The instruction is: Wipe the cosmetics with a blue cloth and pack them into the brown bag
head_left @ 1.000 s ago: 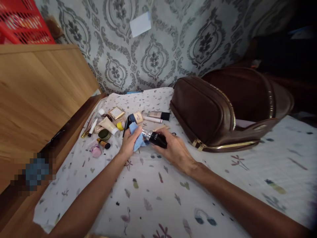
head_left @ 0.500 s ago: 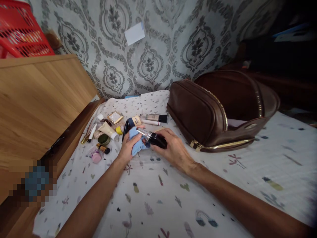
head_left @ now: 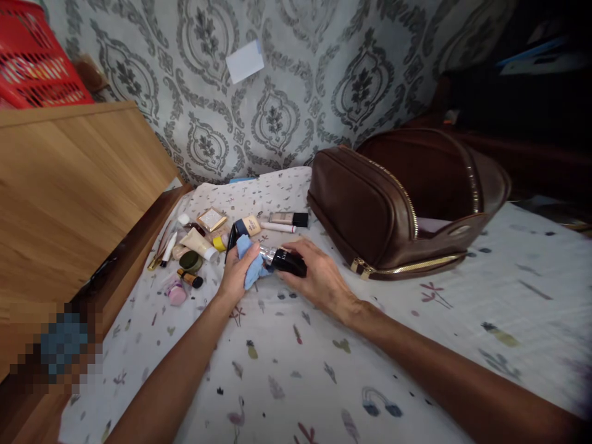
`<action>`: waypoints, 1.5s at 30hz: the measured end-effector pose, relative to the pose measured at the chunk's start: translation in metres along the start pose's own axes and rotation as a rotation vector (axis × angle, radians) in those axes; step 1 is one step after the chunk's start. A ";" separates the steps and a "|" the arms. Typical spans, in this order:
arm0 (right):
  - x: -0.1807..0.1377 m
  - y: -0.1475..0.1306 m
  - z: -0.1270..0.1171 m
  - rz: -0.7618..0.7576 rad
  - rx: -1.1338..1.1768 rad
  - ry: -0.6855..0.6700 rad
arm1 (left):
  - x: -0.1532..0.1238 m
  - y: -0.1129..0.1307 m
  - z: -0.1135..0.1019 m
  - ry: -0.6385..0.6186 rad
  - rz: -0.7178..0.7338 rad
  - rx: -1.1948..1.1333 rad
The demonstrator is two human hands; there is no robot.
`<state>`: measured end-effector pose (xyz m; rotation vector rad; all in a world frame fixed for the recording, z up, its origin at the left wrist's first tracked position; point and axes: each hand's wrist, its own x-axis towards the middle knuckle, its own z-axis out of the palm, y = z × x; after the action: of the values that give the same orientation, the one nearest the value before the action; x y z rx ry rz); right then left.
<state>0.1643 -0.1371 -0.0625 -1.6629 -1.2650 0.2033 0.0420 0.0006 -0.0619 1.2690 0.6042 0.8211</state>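
Above the middle of a printed sheet (head_left: 287,382), two hands meet at one bottle (head_left: 289,262). The right hand (head_left: 319,271) is closed around its black end, fingers over the top and thumb underneath. The bottle slants, its clear, shiny end pointing up and away to the left, against a blue cloth (head_left: 250,271). The left hand (head_left: 234,275) pinches that cloth, thumb laid over the near side; its other fingers are mostly hidden, so I cannot tell how far they wrap round.

Just beyond the left hand stands or leans a slim black item (head_left: 230,237); its shape is partly covered. Left of it, cosmetics lie in a loose cluster: a cream tube (head_left: 198,243) with a white cap, a dark green jar (head_left: 190,261), a small vial (head_left: 190,279) with a black end, and a pink pot (head_left: 176,293) nearest the person. Behind the tube rests a gold-edged compact (head_left: 212,219). Farther back, past the hands, are a blue-and-beige container (head_left: 248,226), a white pen (head_left: 277,227) and a black-capped foundation (head_left: 288,219), close together.

To the right, a brown bag (head_left: 351,203) sits on the sheet, its gold zip undone and its main compartment gaping. Patterned wallpaper (head_left: 305,49) rises behind, bearing a white card (head_left: 245,61).
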 end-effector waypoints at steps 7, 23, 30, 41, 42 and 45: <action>0.004 0.000 -0.002 0.242 0.395 -0.170 | 0.001 0.004 0.000 -0.014 0.036 -0.038; 0.005 -0.007 -0.002 0.410 0.721 -0.244 | 0.003 0.004 -0.003 -0.027 0.011 -0.088; 0.003 -0.010 -0.001 0.489 0.766 -0.273 | 0.006 0.000 -0.005 -0.006 0.031 -0.104; 0.001 -0.009 -0.001 0.412 0.756 -0.295 | 0.005 0.002 -0.003 0.015 0.032 -0.141; 0.001 -0.010 -0.001 0.405 0.759 -0.304 | 0.004 0.002 -0.002 0.019 0.030 -0.156; 0.000 -0.011 0.000 0.382 0.763 -0.324 | 0.001 0.003 0.002 0.028 0.024 -0.196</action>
<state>0.1574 -0.1381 -0.0539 -1.1960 -0.9013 1.0822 0.0441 0.0005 -0.0585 1.0895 0.5185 0.8971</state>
